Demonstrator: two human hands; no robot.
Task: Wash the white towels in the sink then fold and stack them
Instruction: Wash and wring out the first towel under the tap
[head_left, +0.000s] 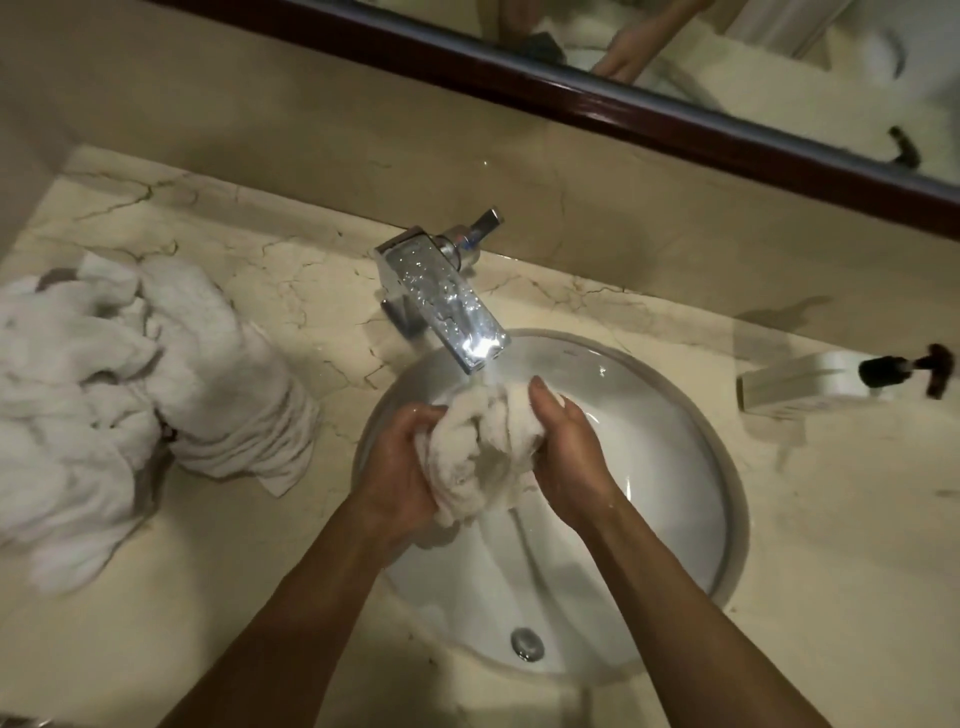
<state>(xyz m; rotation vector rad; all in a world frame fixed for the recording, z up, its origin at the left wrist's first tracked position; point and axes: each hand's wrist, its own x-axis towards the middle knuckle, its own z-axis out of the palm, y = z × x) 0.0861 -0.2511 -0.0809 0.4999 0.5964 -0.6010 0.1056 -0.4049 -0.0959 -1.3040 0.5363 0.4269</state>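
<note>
A bunched, wet white towel (480, 452) hangs over the white oval sink (670, 467), right under the chrome faucet (447, 299), whose water runs onto it. My left hand (397, 467) grips the towel's left side with curled fingers. My right hand (569, 447) clasps its right side, thumb up near the water stream. A pile of crumpled white towels (130, 384) lies on the marble counter (311, 306) to the left of the sink.
A white soap dispenser (810, 384) with a dark pump lies on the counter right of the sink. The drain (526, 643) sits at the near end of the basin. A dark-framed mirror (623, 109) runs along the wall behind.
</note>
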